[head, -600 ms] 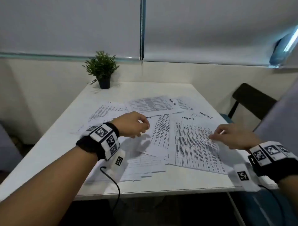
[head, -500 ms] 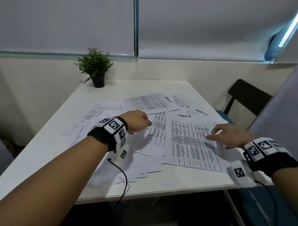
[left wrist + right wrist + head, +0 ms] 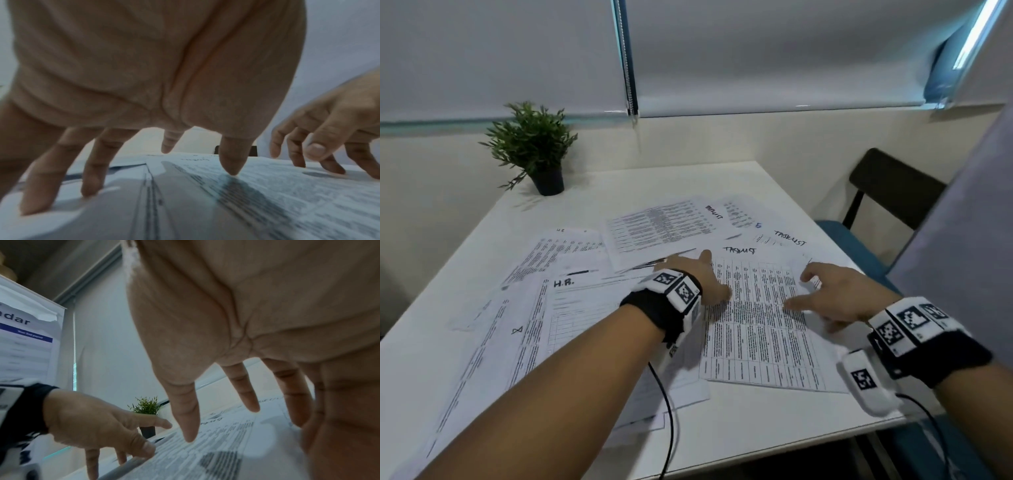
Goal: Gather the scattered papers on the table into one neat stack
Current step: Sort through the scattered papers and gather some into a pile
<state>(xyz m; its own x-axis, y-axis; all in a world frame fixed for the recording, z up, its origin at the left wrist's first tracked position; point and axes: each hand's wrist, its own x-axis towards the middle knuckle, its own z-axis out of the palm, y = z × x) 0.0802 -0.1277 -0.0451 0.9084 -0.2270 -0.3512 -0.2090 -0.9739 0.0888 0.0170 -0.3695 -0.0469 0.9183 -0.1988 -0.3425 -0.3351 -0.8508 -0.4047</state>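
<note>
Papers (image 3: 654,229) lie scattered and overlapping across the white tabletop (image 3: 774,178), from the left edge to the right edge, most of them in the near half. Top sheet is a printed grid sheet (image 3: 760,329) near the right edge, marked "TASKLIST" at its far end.

Left hand (image 3: 702,277) sits at that sheet's left edge, fingers (image 3: 231,162) spread and released, nothing gripped. Thumb tip touches the grid sheet; the other fingertips come down on the sheets just left of it.

Right hand (image 3: 835,294) is over the right part of the same sheet, fingers (image 3: 188,417) spread and pointing down, also released. From the left wrist view its fingertips meet the paper; from the right wrist view the thumb tip is at the print, exact contact hard to tell.

A sheet marked "H.R." (image 3: 585,301) lies left of the left wrist. Potted plant (image 3: 534,147) stands at the far left corner. Dark chair (image 3: 893,185) sits past the right edge.
</note>
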